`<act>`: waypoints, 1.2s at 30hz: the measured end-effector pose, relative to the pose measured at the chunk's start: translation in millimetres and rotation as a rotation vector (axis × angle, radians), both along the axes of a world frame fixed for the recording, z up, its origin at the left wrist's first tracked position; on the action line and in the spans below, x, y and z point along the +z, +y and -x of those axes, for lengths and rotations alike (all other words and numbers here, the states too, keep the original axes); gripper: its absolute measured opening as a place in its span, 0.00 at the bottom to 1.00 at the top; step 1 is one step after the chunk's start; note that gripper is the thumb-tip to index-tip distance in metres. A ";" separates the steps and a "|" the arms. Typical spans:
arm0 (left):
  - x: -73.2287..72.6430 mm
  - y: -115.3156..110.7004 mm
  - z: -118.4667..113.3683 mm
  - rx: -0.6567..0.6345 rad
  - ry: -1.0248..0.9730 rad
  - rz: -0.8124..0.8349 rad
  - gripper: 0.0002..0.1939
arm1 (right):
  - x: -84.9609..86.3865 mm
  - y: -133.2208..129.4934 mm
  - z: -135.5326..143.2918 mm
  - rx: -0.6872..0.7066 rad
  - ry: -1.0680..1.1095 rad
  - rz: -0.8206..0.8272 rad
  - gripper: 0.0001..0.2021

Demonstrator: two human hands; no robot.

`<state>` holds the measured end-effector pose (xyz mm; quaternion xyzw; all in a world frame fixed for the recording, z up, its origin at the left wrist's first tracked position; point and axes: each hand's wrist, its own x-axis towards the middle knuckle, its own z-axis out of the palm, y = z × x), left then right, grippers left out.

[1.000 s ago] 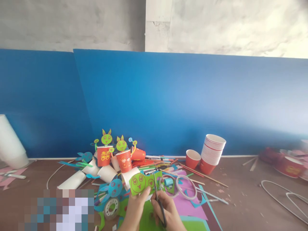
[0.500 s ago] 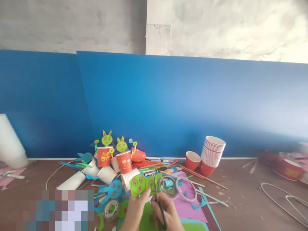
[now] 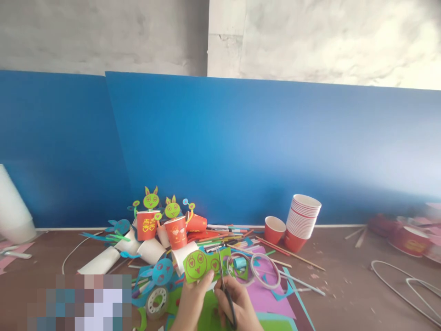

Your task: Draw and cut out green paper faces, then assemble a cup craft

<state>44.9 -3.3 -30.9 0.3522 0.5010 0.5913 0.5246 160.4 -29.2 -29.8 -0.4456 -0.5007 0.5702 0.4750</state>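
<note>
pinching a green paper piece point(image 3: 196, 265) in the left grip point(image 3: 195, 293), laying the thumb over its lower edge and holding it raised above the bench point(image 3: 344, 287), just in front of a tipped white paper cup point(image 3: 179, 253). showing on that piece a large round face with heart-shaped eyes and, to its right, a smaller circle around a heart. holding black-handled scissors point(image 3: 228, 298) in the right grip point(image 3: 237, 296), curling fingers around the handles and pointing the blades up and away at the right part of the paper. being unable to tell the exact opening of the blades.

working close above a green paper sheet point(image 3: 211, 311) and a purple paper sheet point(image 3: 272, 304), both partly covered. having a white tape roll point(image 3: 151, 302) near the left grip, with a blue paper rabbit head point(image 3: 162, 271) just beyond it. having a pale tape ring point(image 3: 251, 270) near the right grip, over the purple sheet. facing, farther back on the left, a red paper cup with gold characters point(image 3: 148, 225) and a heart-printed red cup point(image 3: 176, 233), each topped by a green rabbit head. seeing, farther right, a single upright red cup point(image 3: 274, 231) just beside a tall cup stack point(image 3: 303, 218), in front of a blue partition point(image 3: 241, 151).
</note>
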 end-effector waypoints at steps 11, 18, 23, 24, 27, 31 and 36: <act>-3.5 0.7 1.9 -0.021 0.059 -0.014 0.20 | 1.3 -0.2 0.1 -0.005 -0.016 -0.013 0.26; -6.0 0.5 3.2 -0.058 0.084 -0.036 0.22 | -2.6 0.9 -0.4 -0.005 -0.013 -0.012 0.25; -9.4 2.7 2.7 -0.027 0.072 -0.033 0.23 | -2.1 0.8 -0.7 -0.001 -0.015 -0.012 0.25; -9.7 2.9 2.3 -0.033 0.062 -0.019 0.24 | -2.1 0.9 -1.0 0.002 -0.013 -0.014 0.24; -9.0 3.0 1.4 -0.039 0.044 -0.002 0.24 | -3.9 1.5 -1.9 0.009 -0.005 -0.012 0.24; -6.3 2.7 1.6 -0.048 0.041 -0.036 0.24 | -7.1 2.3 -2.4 0.018 0.005 -0.012 0.23; -5.5 1.5 1.0 -0.051 0.065 -0.028 0.25 | -4.5 1.0 -2.7 0.015 -0.008 -0.017 0.24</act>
